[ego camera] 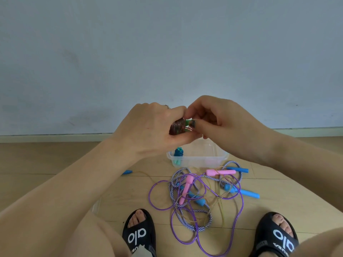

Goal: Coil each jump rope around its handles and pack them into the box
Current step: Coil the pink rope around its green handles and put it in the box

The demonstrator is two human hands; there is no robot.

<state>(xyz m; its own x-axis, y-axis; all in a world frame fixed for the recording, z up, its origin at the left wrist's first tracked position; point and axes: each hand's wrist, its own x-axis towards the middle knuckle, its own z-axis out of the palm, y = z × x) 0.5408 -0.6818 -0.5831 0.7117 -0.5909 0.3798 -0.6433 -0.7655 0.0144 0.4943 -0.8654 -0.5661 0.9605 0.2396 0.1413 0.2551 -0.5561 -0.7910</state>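
We hold a coiled jump rope (178, 127) up in front of us, above the box (219, 156). Our left hand (154, 130) wraps its fingers around the reddish coil, and our right hand (219, 117) pinches the green handle end poking out of the bundle; the two hands touch at the fingertips. The clear plastic box sits on the wooden floor (46, 164) near the wall (167, 43), and a blue coiled rope (178, 152) with mint handles stands at its left end. Just in front of the box lies a tangle of loose ropes: a purple rope (239, 203) with pink handles (220, 172), a striped blue-and-white rope (173, 193) with blue handles (246, 192), and a thin yellowish cord we can barely trace. A further blue handle (127, 172) lies apart on the left. Our feet in black slippers (138, 236) rest on either side of the tangle
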